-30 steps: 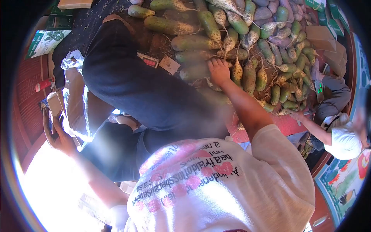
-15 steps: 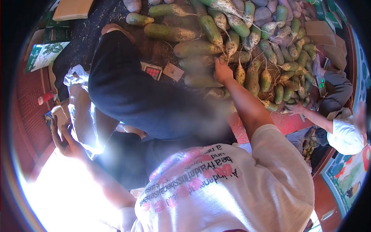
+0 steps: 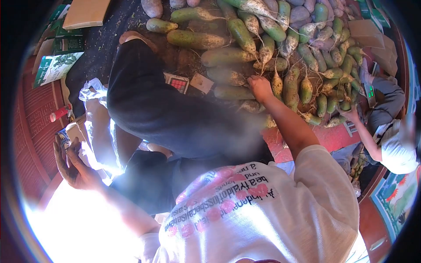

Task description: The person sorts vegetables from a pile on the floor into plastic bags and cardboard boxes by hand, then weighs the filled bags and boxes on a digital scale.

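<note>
My right hand reaches over a pile of green radishes. Its fingers are curled closed at the root end of a long green radish, and the fingertips are partly hidden. Another long green radish lies just below that one. Off to the left, my left hand is raised with its fingers apart and nothing in it. Beside it stands a small tan box, and strong glare washes out the wrist.
At the right, another person's hand touches the pile's edge, near a device with a green display. A red-keyed calculator lies by my leg. Purplish roots, cardboard and a clear plastic bag surround the area.
My right hand has shifted slightly right and toward me along the radishes. The other person's hand has moved a little to the right and up. My left hand stays open; the view shifts slightly.
</note>
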`<control>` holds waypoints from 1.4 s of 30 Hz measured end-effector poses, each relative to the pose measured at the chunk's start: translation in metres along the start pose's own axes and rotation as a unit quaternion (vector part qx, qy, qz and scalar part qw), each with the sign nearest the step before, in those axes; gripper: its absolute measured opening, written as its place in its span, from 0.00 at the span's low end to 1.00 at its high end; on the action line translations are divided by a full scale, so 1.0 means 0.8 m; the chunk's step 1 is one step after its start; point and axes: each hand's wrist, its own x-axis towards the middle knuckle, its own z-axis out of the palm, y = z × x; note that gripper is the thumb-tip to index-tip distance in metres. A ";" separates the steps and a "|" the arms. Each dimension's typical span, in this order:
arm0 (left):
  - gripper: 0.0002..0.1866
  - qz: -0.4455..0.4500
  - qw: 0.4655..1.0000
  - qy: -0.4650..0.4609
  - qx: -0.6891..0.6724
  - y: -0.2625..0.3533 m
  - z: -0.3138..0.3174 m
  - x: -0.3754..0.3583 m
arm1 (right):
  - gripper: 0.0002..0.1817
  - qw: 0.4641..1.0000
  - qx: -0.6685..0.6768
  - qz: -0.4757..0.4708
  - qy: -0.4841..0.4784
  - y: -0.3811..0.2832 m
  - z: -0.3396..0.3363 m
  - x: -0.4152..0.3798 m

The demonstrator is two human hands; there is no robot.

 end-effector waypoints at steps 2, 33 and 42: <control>0.16 0.003 1.000 0.017 -0.015 0.000 0.007 0.000 | 0.08 0.996 0.075 0.057 0.009 -0.013 -0.007 -0.013; 0.08 0.472 0.825 -0.299 -0.080 0.295 0.065 -0.046 | 0.25 0.684 0.614 0.359 -0.161 0.029 -0.090 -0.027; 0.40 -0.479 0.581 -0.458 -0.473 0.198 0.256 -0.057 | 0.13 0.547 0.826 0.130 0.033 -0.030 -0.228 -0.069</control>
